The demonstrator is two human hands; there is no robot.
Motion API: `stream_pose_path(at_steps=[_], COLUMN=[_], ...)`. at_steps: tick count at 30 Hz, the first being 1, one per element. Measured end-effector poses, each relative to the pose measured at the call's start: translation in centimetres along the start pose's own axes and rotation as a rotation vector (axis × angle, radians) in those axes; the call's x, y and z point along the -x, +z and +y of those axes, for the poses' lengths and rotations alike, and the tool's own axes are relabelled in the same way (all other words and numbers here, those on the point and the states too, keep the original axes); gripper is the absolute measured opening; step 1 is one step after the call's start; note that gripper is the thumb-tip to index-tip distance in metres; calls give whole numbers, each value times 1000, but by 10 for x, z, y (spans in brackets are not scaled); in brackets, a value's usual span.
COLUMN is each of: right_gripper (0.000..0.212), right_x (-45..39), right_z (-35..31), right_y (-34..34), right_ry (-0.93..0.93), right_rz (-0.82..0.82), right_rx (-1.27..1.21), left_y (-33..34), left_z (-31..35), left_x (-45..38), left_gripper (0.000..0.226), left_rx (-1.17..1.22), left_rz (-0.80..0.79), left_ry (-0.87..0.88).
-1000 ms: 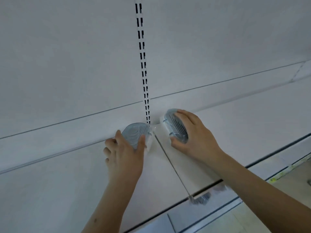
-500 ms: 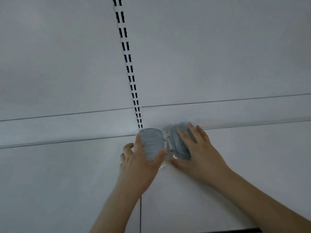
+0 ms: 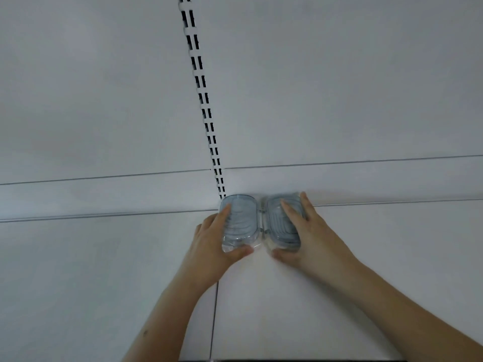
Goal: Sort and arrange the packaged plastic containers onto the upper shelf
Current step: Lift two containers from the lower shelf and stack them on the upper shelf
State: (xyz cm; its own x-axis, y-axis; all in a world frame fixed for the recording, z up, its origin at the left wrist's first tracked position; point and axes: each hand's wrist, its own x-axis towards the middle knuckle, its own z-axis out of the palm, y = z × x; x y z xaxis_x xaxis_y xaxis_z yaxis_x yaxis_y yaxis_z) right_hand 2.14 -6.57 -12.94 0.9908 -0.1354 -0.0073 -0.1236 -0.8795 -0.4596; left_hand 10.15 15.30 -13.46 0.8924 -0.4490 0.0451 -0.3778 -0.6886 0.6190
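I see my left hand (image 3: 209,241) gripping the left container (image 3: 239,222) and my right hand (image 3: 311,236) gripping the right container (image 3: 281,223), both blue-grey, side by side and touching on the white shelf (image 3: 104,270), far against the back panel (image 3: 313,87) below the slotted upright (image 3: 206,113).

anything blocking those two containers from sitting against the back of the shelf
Nothing visible. The left container and right container lie side by side at the back edge of the white shelf, below the slotted upright. The left hand and right hand rest directly on them, and no other items show on the shelf.
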Motion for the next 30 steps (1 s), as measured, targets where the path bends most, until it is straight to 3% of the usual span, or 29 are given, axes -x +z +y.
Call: stream_pose_path(at_steps=[10,15,17,22,30], right_gripper=[106,128,129,116,88], right_x=[4,5,6,0,39], right_z=[-5,-11,-21,-66,-195], right_y=[2,-11,-19,-27,4], right_ry=[26,32,-33,-183,-411], right_rz=[62,-29,17,162,295], right_rx=[4,94,116,160,-144], left_y=[9,5,0,-12,-48], left_z=[-6,-4,-1,-5,-39], left_x=[7,18,28,66,158], left_gripper=[103,119,116,102,74], left_rx=[29,90,89,85,17], left_rz=[57,54,67,210,452], left_ry=[17,-10,-24,-72,-5])
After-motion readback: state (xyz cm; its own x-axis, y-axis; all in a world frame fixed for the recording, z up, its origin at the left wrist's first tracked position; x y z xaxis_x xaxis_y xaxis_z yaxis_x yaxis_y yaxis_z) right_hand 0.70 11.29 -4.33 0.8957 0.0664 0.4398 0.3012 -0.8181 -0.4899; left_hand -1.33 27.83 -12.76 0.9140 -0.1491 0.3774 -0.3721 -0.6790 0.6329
